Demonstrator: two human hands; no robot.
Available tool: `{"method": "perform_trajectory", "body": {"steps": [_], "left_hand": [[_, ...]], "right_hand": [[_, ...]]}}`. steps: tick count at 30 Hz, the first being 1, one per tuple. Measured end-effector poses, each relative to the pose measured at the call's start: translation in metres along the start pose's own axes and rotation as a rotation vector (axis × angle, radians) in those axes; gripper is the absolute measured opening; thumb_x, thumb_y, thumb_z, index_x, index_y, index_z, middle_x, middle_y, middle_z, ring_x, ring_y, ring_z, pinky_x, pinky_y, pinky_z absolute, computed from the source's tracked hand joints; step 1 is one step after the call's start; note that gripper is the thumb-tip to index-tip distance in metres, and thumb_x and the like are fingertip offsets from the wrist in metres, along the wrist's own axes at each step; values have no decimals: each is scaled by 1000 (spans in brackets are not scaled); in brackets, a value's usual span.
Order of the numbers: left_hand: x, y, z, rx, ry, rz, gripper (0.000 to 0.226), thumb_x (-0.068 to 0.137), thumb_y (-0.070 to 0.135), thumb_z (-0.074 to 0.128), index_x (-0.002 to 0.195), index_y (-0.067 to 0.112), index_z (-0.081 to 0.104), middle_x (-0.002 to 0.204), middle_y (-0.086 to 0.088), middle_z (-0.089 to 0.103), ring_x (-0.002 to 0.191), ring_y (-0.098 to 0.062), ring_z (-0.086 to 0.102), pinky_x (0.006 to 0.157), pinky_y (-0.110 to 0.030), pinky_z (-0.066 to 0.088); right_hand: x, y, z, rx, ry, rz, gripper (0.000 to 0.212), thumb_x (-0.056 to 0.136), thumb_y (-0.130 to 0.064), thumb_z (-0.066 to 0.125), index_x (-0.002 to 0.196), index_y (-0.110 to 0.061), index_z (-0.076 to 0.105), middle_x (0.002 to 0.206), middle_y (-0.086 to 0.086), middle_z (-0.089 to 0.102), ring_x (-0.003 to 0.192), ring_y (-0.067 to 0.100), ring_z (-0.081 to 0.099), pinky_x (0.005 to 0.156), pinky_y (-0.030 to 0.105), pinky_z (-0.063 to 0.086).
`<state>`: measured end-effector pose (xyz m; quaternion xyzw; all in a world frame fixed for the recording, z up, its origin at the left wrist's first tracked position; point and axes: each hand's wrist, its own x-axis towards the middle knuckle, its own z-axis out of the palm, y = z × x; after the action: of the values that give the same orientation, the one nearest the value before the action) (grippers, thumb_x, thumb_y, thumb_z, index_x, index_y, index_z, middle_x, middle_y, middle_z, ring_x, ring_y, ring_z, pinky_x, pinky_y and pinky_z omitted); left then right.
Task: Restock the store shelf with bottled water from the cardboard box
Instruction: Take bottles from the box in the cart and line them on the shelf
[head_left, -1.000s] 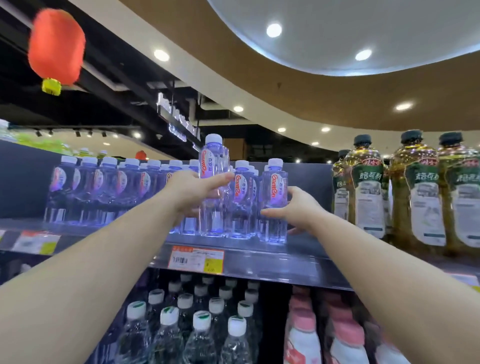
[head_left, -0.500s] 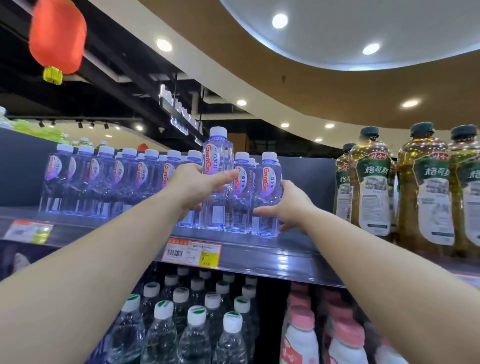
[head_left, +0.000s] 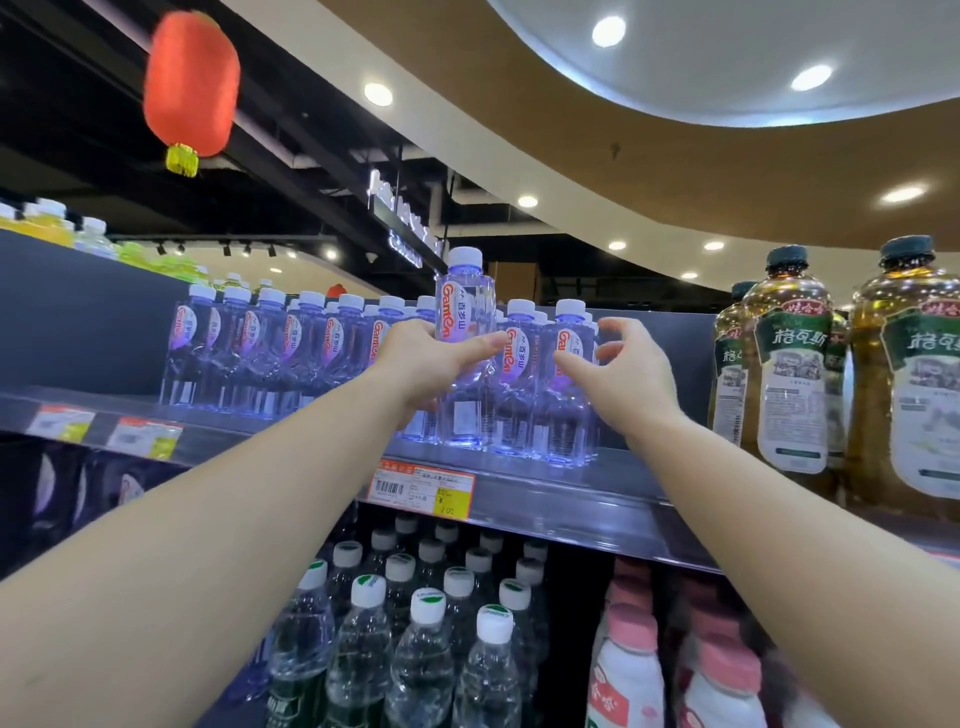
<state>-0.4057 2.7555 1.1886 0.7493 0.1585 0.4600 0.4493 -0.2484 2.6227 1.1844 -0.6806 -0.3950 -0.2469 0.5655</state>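
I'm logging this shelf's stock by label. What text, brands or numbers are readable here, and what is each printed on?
"Ganten": vertical red lettering on the water bottle gripped by the left hand, and on its shelved neighbours.
"2.00": yellow corner of the price tag; its other print and barcode digits are too small.
Amber bottles: Chinese label text appears mirrored, unreadable.
Other tags, caps: blurred.

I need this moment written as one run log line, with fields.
step: placing on shelf | left hand: holds water bottle in row front | right hand: open beside end bottle | box: unseen
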Motion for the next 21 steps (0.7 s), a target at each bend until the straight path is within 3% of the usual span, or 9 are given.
{"method": "perform_trajectory", "body": {"steps": [2,5,9,12,16,19,21], "left_hand": [[-2,1,-4,18,14,-3,53,64,62,80,93,23,60,99,-4,73,96,-27,69,83,-47,57],[-4,1,-14,34,28,-2,55,66,60,80,99,18,67,98,-6,74,95,-26,70,81,-46,59],[-4,-6,-43,32,48,5,49,67,54,83,95,16,69,96,-10,76,86,-21,72,70,-37,56],[0,-17,-76,35,55,8,42,68,52,82,90,18,69,99,-11,76,74,-17,66,57,-29,43],[14,-39,-134,57,-12,16,50,70,57,78,102,20,69,103,-7,76,74,-14,65,65,-30,47],[33,-63,-195,56,-118,-28,49,78,69,62,104,27,67,103,1,72,75,-14,65,66,-29,53],[51,-85,-241,135,-70,-6,51,84,67,55,111,25,65,102,3,67,76,-15,63,67,-28,53]], "right_hand": [[-11,-20,6,83,-204,-52,69,75,-46,77,134,-29,46,109,-3,60,87,6,60,66,25,52],[-30,-49,28,120,-523,-47,76,70,-47,80,134,-36,41,108,-6,58,86,9,64,67,29,60],[-41,-76,68,185,-507,-51,65,72,-44,80,126,-31,46,98,-3,53,79,14,60,51,26,58],[-42,-95,100,200,-527,-66,53,74,-45,78,117,-29,51,97,-2,54,80,15,60,49,27,58],[-50,-123,154,243,-501,-97,39,72,-43,79,100,-31,54,90,-2,53,74,14,59,50,33,59],[-56,-144,202,254,-469,-59,38,76,-39,78,104,-30,52,92,-2,57,80,17,64,58,46,61],[-58,-158,235,244,-425,-30,42,77,-38,78,103,-32,45,95,-1,56,85,20,65,60,48,60]]}}
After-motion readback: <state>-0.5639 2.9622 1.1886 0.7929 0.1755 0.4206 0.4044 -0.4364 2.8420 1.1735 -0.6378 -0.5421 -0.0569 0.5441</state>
